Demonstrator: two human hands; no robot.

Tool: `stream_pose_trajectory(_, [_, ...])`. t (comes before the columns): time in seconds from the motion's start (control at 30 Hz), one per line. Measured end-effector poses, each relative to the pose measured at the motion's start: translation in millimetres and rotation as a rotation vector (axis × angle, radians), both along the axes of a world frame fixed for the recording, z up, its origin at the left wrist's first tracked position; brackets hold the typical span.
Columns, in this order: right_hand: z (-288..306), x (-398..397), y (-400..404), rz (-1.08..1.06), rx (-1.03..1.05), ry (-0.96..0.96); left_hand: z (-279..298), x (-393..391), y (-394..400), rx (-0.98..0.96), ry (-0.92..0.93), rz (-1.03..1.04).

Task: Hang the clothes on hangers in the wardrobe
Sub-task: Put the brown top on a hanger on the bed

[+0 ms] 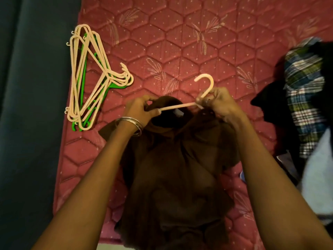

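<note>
A dark brown shirt [173,174] lies spread on the pink quilted mattress [180,42], collar away from me. A cream plastic hanger [182,105] sits at the collar, its hook curving up past my right hand. My left hand [139,110], with bangles on the wrist, pinches the left side of the collar around one hanger arm. My right hand [219,103] grips the hanger's neck together with the right side of the collar. The other hanger arm is hidden under cloth and my right hand.
Several spare hangers [90,76], cream and green, lie stacked at the mattress's left edge. A heap of clothes [304,98], plaid, black and pale, sits at the right. Dark blue fabric [32,105] runs along the left side.
</note>
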State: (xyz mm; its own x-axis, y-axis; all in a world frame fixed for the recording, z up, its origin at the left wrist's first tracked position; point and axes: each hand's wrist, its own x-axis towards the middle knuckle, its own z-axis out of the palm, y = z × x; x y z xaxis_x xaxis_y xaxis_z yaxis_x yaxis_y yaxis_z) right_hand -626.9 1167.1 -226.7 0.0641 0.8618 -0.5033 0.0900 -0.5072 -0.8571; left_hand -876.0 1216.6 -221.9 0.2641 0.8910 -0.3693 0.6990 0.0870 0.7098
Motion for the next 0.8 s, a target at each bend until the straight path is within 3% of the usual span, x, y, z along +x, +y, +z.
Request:
stream_pose_trajectory(0.07, [-7, -5, 16, -0.043, 0.042, -0.112, -8, -5, -8, 0.064, -0.052, 0.009])
stream_pose_trajectory(0.17, [-17, -12, 38, 0.075, 0.08, -0.277, -14, -13, -20, 0.06, -0.34, 0.338])
stream_pose_trajectory(0.23, [-22, -20, 47, -0.016, 0.164, -0.406, -23, -16, -30, -0.001, -0.472, 0.56])
stream_pose_trajectory(0.33, [-32, -31, 35, -0.182, 0.129, -0.712, -48, -26, -56, -0.046, -0.259, 0.695])
stream_pose_trajectory(0.4, [-37, -34, 5, -0.337, -0.023, -0.799, -67, -37, -87, -0.079, -0.022, 0.607])
stream_pose_trajectory(0.5, [-54, -48, -71, -0.519, -0.35, -0.912, -84, -47, -139, -0.166, 0.244, 0.258])
stream_pose_trajectory(0.6, [-67, -83, -156, -0.478, -0.584, -0.902, -87, -43, -176, -0.217, 0.573, -0.088])
stream_pose_trajectory(0.67, [-76, -95, -194, -0.396, -0.674, -0.835, -87, -39, -186, -0.191, 0.539, -0.14])
stream_pose_trajectory(0.73, [-82, -90, -204, -0.38, -0.538, -0.7, -87, -42, -188, -0.145, 0.464, -0.213])
stream_pose_trajectory(0.8, [-78, -81, -211, -0.45, -0.239, -0.602, -79, -51, -186, -0.161, 0.472, -0.354])
